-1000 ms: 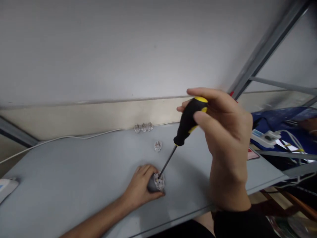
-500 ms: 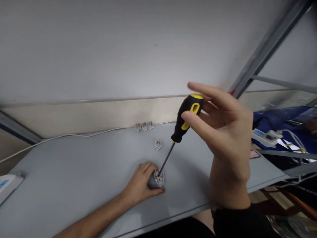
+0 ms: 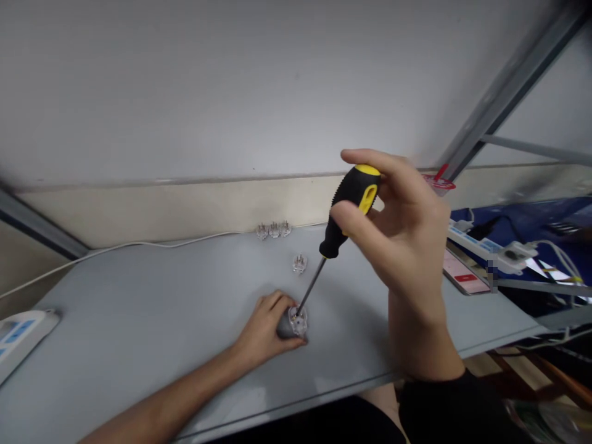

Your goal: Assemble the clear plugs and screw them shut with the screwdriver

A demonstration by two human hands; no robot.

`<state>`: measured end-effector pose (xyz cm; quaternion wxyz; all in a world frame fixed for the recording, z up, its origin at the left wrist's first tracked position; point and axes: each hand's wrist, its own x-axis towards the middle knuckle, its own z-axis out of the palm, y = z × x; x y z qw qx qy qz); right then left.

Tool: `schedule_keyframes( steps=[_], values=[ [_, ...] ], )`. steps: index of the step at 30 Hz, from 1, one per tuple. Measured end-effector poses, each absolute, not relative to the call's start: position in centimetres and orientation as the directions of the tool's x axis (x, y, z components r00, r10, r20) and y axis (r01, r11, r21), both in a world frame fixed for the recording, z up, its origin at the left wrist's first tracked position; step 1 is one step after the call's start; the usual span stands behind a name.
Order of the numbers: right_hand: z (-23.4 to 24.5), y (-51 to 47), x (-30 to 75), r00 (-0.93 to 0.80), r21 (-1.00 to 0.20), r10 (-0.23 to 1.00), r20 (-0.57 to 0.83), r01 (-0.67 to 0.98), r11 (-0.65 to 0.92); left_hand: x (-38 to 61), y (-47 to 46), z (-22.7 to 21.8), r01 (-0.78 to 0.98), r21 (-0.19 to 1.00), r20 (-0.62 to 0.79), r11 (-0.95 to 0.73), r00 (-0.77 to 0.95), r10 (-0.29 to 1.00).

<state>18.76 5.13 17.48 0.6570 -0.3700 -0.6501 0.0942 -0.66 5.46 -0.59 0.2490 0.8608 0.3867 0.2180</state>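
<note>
Near the desk's front edge, my left hand (image 3: 264,324) is closed around a dark grey piece (image 3: 285,327) with a clear plastic plug part (image 3: 300,328) at its right end. A screwdriver (image 3: 348,191) with a black and yellow handle slants down to the left. Its tip is in the top of that plug part; the screw itself is too small to make out. My right hand (image 3: 414,246) grips the handle between thumb and fingers, index finger stretched over its yellow end. Beyond them stands a similar clear plug part (image 3: 300,264), its metal pins upward.
Three clear plug parts (image 3: 274,230) stand in a row by the wall, close to a white cable (image 3: 176,244). A white power strip (image 3: 28,330) lies far left. At right are a phone (image 3: 465,272), another power strip (image 3: 481,243), a red-lidded cup (image 3: 438,182) and metal frame bars.
The handle has turned slightly in my right fingers, its yellow inlay shifting rightward. The screwdriver tip stays in the plug part. My view has shifted a little, showing more of the phone and cup.
</note>
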Motion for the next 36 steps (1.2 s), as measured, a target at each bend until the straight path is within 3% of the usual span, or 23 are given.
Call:
schedule_keyframes(
  steps=[6,9,14,18,23,27,31,36],
  values=[
    [17.91,4.55,19.01,0.082,-0.662,0.674,0.734,0.309,0.683,-0.81,5.54,-0.86,0.552,0.599,0.197,-0.580,0.600,0.775],
    [17.95,4.56,19.22,0.129,-0.622,0.630,0.766,0.397,0.674,-0.83,5.56,-0.82,0.554,0.600,0.194,-0.577,0.599,0.777],
    [17.74,4.74,19.55,0.084,-0.634,0.651,0.754,0.353,0.688,-0.78,5.59,-0.83,0.553,0.599,0.189,-0.580,0.606,0.773],
    [17.72,4.86,19.65,0.150,-0.599,0.602,0.784,0.434,0.673,-0.77,5.62,-0.85,0.552,0.601,0.191,-0.579,0.604,0.774],
    [17.82,4.82,19.64,0.068,-0.642,0.666,0.743,0.351,0.681,-0.78,5.54,-0.70,0.554,0.599,0.190,-0.578,0.604,0.774],
    [17.81,4.99,19.40,0.126,-0.629,0.636,0.761,0.381,0.677,-0.80,5.49,-0.73,0.550,0.595,0.197,-0.585,0.606,0.770],
    [17.80,4.88,19.04,0.051,-0.664,0.680,0.731,0.281,0.693,-0.77,5.54,-0.81,0.553,0.588,0.204,-0.590,0.605,0.770],
    [17.62,4.91,18.78,0.126,-0.627,0.631,0.766,0.365,0.688,-0.84,5.57,-0.93,0.555,0.584,0.202,-0.592,0.607,0.768]
  ],
)
